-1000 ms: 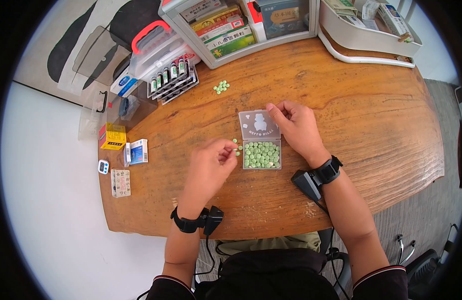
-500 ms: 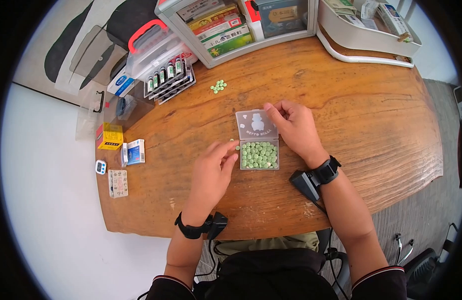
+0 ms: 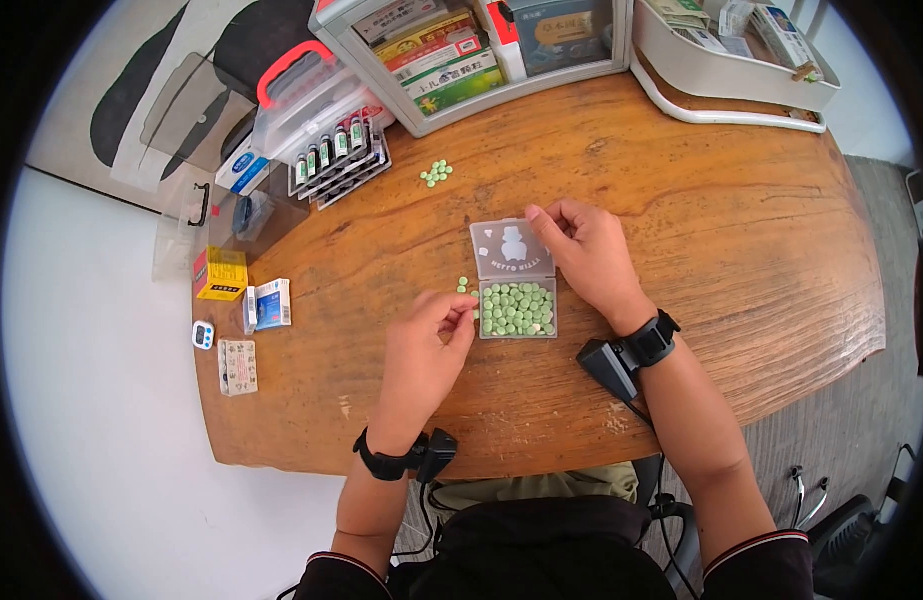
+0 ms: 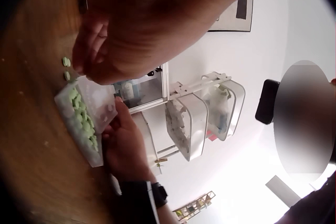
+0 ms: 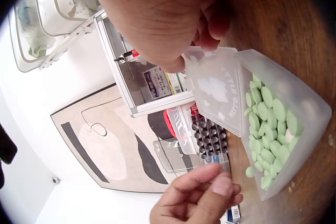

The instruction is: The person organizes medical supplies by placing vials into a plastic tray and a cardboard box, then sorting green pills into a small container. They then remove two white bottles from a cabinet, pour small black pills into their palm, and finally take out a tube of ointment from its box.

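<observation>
A clear box [image 3: 519, 334] of pale green tablets [image 5: 270, 124] stands on the table with its printed lid [image 3: 511, 249] raised. The right hand [image 3: 599, 262] pinches the lid's upper right corner between thumb and fingers. At the box's left side is the left hand [image 3: 423, 350], fingers bent toward the thumb; whether a tablet is between its fingertips cannot be told. Loose tablets [image 4: 66, 61] lie by those fingertips, with one near the box wall. A separate group of green tablets [image 3: 436, 173] lies farther back.
Small medicine boxes [image 3: 219, 273] and a white timer [image 3: 203, 335] line the left edge. Vial trays [image 3: 341, 165] and a red-handled case [image 3: 301, 95] stand back left. Behind are a glass-fronted cabinet [image 3: 521, 84] and a white bin [image 3: 741, 75].
The left hand has drawn slightly down and back from the loose tablets, showing more of them than half a second ago. The right hand keeps its hold on the lid.
</observation>
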Demonstrator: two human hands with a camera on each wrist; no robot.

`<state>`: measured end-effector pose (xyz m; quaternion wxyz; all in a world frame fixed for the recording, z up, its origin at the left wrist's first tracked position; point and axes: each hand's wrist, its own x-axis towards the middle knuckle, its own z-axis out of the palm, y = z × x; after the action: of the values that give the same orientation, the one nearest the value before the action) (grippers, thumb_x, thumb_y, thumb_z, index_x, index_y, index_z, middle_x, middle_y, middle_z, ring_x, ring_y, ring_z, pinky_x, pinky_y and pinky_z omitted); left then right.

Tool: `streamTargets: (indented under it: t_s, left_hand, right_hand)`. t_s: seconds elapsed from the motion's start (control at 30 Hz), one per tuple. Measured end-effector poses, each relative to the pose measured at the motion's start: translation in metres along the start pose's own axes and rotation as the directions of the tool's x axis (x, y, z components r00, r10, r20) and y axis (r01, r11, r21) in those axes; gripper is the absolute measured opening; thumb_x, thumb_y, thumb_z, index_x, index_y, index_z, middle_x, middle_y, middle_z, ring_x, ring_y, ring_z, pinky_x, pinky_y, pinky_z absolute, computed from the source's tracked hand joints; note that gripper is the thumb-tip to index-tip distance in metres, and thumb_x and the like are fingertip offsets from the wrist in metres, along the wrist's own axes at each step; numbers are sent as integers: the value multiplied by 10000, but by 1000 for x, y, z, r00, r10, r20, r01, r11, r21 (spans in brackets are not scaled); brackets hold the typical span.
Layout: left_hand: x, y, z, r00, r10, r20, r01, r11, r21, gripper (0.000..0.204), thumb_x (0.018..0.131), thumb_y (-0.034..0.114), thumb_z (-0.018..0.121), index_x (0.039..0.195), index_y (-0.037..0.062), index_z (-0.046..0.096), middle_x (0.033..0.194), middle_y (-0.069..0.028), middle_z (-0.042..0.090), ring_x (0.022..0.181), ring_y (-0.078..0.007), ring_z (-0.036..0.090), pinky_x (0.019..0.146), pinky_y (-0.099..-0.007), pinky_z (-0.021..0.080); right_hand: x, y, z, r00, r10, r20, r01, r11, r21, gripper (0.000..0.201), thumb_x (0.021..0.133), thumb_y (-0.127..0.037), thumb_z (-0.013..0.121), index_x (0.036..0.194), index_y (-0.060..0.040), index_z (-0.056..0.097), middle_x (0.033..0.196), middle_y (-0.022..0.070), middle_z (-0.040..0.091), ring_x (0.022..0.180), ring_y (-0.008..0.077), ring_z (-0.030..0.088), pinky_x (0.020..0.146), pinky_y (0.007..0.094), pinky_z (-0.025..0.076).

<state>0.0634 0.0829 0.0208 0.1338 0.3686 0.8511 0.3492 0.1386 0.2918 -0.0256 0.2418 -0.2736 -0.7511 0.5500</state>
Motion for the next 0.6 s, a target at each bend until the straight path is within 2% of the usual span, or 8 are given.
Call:
streamTargets:
  t_s: [0.07, 0.1, 0.17, 0.2, 0.27, 0.37, 0.47, 0.6]
  left_hand:
    - [1, 9, -1, 1000, -6, -10, 5, 988, -157, 183, 905, -12, 687, 1085, -7, 719, 1012, -120, 713, 871, -204, 717, 784, -299, 572]
    - [4, 7, -1, 1000, -7, -11, 5, 987, -158, 183, 905, -12, 687, 1085, -7, 719, 1012, -120, 713, 871, -204, 717, 784, -299, 572]
    - [13, -1, -1, 994, 88, -59, -87, 996, 23, 207, 920, 5, 663, 1123, 3, 703, 1121, -136, 686, 889, -284, 698, 789, -332, 578]
    - [14, -5, -2, 994, 89, -61, -88, 996, 23, 207, 920, 5, 663, 1123, 3, 703, 1121, -136, 686, 889, -284, 698, 789, -332, 578]
    - [18, -12, -3, 1000, 18, 6, -18, 996, 84, 264, 921, -2, 671, 1182, 19, 702, 1204, -120, 671, 1026, -239, 682, 833, -308, 566]
    - [17, -13, 0, 998, 43, 53, -49, 991, 121, 282, 917, 6, 679, 1197, 27, 698, 1240, -117, 656, 1037, -255, 672, 842, -318, 565]
    - [19, -21, 6, 989, 142, 39, -146, 978, 149, 275, 915, 13, 683, 1190, 22, 700, 1235, -115, 651, 1021, -258, 663, 828, -321, 556]
    - [23, -28, 5, 984, 167, 57, -174, 972, 159, 238, 911, 15, 687, 1147, 12, 716, 1159, -115, 665, 959, -255, 662, 791, -321, 538]
  right_hand:
    - [-1, 0, -1, 1000, 4, -1, -4, 1000, -2, 384, 946, -334, 690, 850, 37, 712, 697, 179, 685, 606, 273, 662, 601, 356, 520]
    - [-1, 0, -1, 1000, 2, 1, -2, 1000, 6, 383, 946, -335, 691, 854, 36, 713, 698, 180, 685, 607, 273, 663, 603, 356, 521]
    - [-1, 0, -1, 1000, -3, 4, 3, 1000, 13, 383, 947, -336, 691, 857, 35, 714, 699, 180, 686, 608, 274, 664, 604, 356, 522]
    - [-2, 0, 0, 1000, -11, -2, 11, 1000, -1, 384, 947, -338, 691, 861, 36, 715, 702, 181, 687, 610, 275, 666, 605, 357, 523]
    - [0, 0, -1, 1000, -18, -14, 18, 1000, -16, 386, 947, -339, 691, 866, 37, 716, 704, 182, 688, 612, 277, 668, 607, 357, 525]
    - [-1, 1, 0, 1000, -6, 3, 6, 1000, -1, 390, 947, -342, 691, 869, 39, 717, 709, 185, 690, 618, 279, 673, 610, 358, 527]
    - [-1, 1, 0, 1000, -18, -8, 18, 1000, 13, 392, 946, -344, 691, 869, 40, 717, 711, 185, 690, 619, 280, 674, 610, 357, 528]
    - [-2, -1, 0, 1000, -17, -5, 17, 1000, -1, 388, 946, -342, 691, 871, 37, 718, 707, 185, 689, 617, 278, 674, 611, 357, 529]
